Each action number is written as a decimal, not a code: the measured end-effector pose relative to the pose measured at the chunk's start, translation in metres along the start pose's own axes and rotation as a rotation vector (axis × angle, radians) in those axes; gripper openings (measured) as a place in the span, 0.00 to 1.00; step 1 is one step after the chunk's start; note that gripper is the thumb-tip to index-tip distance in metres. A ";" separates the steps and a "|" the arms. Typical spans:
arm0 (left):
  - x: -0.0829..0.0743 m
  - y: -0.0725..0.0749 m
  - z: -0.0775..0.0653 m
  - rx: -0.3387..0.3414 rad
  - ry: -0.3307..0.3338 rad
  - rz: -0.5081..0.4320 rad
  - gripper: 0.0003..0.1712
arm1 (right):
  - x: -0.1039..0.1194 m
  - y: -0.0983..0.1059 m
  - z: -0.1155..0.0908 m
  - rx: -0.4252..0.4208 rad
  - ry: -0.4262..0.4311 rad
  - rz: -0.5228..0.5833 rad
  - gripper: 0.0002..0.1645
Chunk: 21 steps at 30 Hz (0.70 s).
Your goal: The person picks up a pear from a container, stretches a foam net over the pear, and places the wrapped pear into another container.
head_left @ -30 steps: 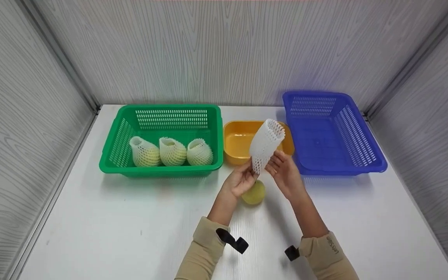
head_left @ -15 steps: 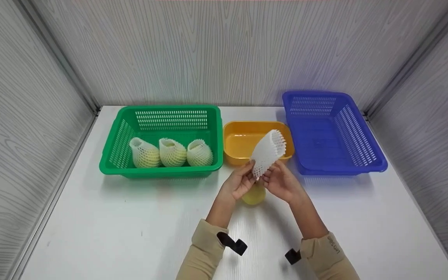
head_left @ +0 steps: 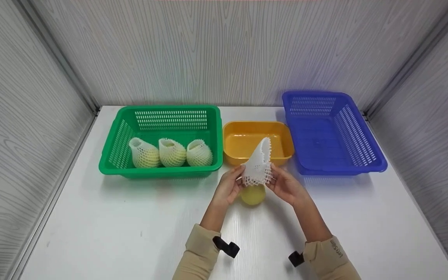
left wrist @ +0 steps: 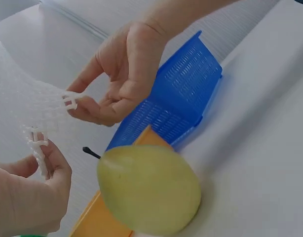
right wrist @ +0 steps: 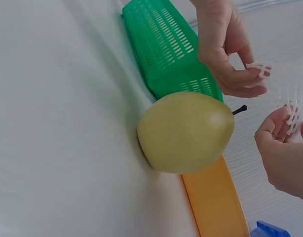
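A white foam fruit net (head_left: 257,165) is stretched between both hands, its lower mouth spread wide. My left hand (head_left: 227,186) pinches one side of that mouth between thumb and fingers, and my right hand (head_left: 288,186) pinches the opposite side. Just below the net stands a yellow-green pear (head_left: 252,195) on the white table, its dark stem (left wrist: 91,152) pointing up toward the opening. In both wrist views the pear (right wrist: 186,132) is bare and apart from the net's edge.
At the left, a green basket (head_left: 161,171) holds 3 pears in foam nets (head_left: 172,153). An orange bin (head_left: 233,136) is behind the hands. The blue basket (head_left: 317,142) stands at the right. Patterned panels enclose the back and sides.
The net has come down toward the pear and turned more upright. My right hand has moved down from the net's side to its lower rim, and the hands have spread the mouth apart.
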State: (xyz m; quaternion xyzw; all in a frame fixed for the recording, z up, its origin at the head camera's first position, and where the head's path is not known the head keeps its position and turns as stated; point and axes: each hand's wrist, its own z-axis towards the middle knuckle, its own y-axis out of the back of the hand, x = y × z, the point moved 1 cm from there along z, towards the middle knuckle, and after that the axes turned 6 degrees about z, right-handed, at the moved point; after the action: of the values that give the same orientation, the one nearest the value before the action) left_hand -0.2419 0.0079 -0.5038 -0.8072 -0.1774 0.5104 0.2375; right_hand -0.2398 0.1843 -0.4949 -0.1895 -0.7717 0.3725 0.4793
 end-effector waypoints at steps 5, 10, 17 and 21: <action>0.004 0.010 0.000 -0.093 -0.043 0.274 0.10 | -0.007 0.012 0.000 -0.109 0.039 -0.211 0.16; 0.010 0.018 0.003 -0.169 -0.041 0.542 0.13 | -0.012 0.023 0.003 -0.179 0.050 -0.423 0.06; 0.017 0.027 0.008 -0.172 -0.104 0.774 0.13 | -0.015 0.032 0.007 -0.265 0.060 -0.742 0.09; 0.016 0.028 0.008 -0.174 -0.130 1.010 0.13 | -0.017 0.031 0.007 -0.307 0.057 -0.855 0.12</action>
State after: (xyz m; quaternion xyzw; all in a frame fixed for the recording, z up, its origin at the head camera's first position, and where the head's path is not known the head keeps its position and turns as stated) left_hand -0.2412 -0.0049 -0.5342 -0.7754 0.1784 0.5941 -0.1182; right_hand -0.2397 0.1911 -0.5306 0.0669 -0.8134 0.0172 0.5776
